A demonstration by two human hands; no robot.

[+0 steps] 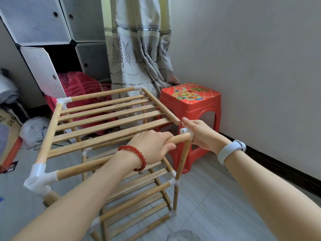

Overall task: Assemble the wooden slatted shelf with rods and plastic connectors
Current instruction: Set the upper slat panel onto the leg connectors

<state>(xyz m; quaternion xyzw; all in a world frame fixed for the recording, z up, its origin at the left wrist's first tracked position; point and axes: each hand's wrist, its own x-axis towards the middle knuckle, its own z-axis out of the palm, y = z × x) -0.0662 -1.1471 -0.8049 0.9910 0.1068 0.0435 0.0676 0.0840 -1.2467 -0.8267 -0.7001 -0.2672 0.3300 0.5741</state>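
From the head view, our left hand [152, 145] grips the front rod [178, 138] while our right hand [201, 134] pinches the white corner connector [186, 132] onto its end. Three top corners look joined. Just beyond our right thumb, the side rod [162, 106] ends bare, not yet socketed into the slatted shelf [107, 122].

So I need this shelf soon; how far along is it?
Lower tiers and three top corners look joined. The left hand grips the front rod; the right hand holds the last corner connector on it. The right side rod end is still free.
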